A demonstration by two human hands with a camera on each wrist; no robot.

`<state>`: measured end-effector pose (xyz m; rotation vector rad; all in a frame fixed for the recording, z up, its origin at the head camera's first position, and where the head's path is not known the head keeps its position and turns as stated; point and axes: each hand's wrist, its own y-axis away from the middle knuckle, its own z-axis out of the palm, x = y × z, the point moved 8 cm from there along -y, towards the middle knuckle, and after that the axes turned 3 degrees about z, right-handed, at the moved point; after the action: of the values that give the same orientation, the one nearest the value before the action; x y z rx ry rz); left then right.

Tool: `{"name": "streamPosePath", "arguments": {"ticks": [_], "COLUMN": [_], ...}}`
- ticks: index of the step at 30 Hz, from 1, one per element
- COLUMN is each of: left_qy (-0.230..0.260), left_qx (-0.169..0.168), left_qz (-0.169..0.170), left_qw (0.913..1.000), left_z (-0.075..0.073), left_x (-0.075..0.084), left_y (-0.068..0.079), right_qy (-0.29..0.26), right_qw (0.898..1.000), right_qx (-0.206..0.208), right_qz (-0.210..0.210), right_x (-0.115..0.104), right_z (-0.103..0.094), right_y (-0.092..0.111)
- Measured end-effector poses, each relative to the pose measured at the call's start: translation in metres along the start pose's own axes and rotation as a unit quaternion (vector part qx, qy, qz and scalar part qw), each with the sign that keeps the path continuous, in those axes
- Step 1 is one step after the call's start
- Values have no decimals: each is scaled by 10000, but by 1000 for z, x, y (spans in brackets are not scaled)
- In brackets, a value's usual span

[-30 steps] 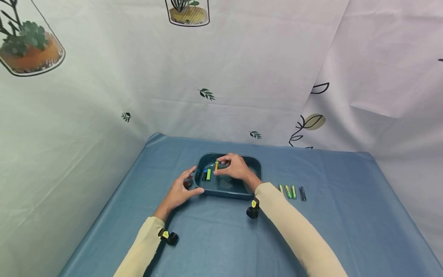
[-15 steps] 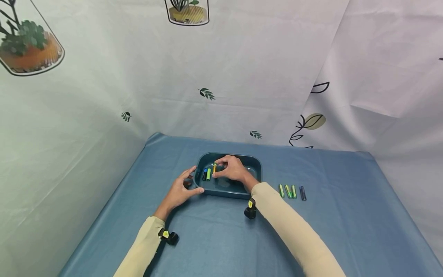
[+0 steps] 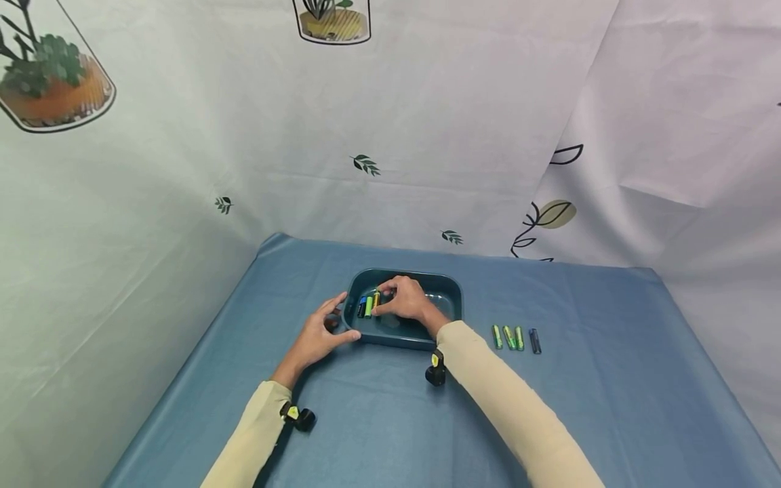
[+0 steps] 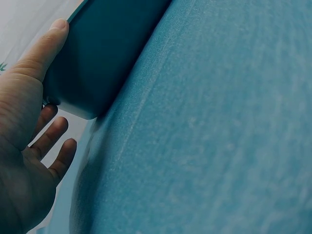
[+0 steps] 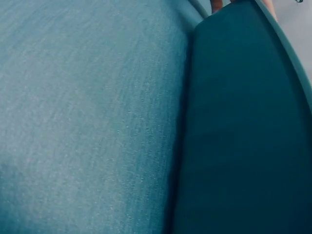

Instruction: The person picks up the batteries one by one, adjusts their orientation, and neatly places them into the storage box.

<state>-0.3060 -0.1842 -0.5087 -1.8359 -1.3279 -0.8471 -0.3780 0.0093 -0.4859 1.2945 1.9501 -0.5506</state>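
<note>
A dark teal tray stands on the blue cloth. My left hand spans its near left corner, thumb straight along the front and fingers at the left side; in the left wrist view the thumb lies against the tray wall and several fingers hang relaxed below. Inside the tray, my right hand pinches a yellow-and-dark battery between thumb and fingers. Just left of it lie a bright green battery and a blue-and-black battery, side by side. The right wrist view shows mostly the tray's outer wall.
To the right of the tray, several batteries lie on the cloth: a row of green-yellow batteries and a dark battery beside them. A patterned white curtain hangs behind the table. A small camera sits on the right wrist.
My right hand has moved slightly left and down inside the tray, bringing the yellow-and-dark battery up close beside the green one. The left hand and the tray have stayed put.
</note>
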Motion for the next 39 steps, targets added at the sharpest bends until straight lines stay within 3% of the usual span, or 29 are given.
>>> {"name": "streamPosePath", "arguments": {"ticks": [8, 39], "left_qy": [29, 48], "left_qx": [30, -26], "left_qz": [4, 26], "left_qw": [10000, 10000], "left_z": [1, 0], "left_x": [0, 4], "left_y": [0, 3], "right_qy": [123, 571], "right_qw": [9998, 9982], "right_qx": [38, -123], "right_qz": [157, 109], "right_x": [4, 3], "right_z": [3, 17], "right_y": [-2, -5]}}
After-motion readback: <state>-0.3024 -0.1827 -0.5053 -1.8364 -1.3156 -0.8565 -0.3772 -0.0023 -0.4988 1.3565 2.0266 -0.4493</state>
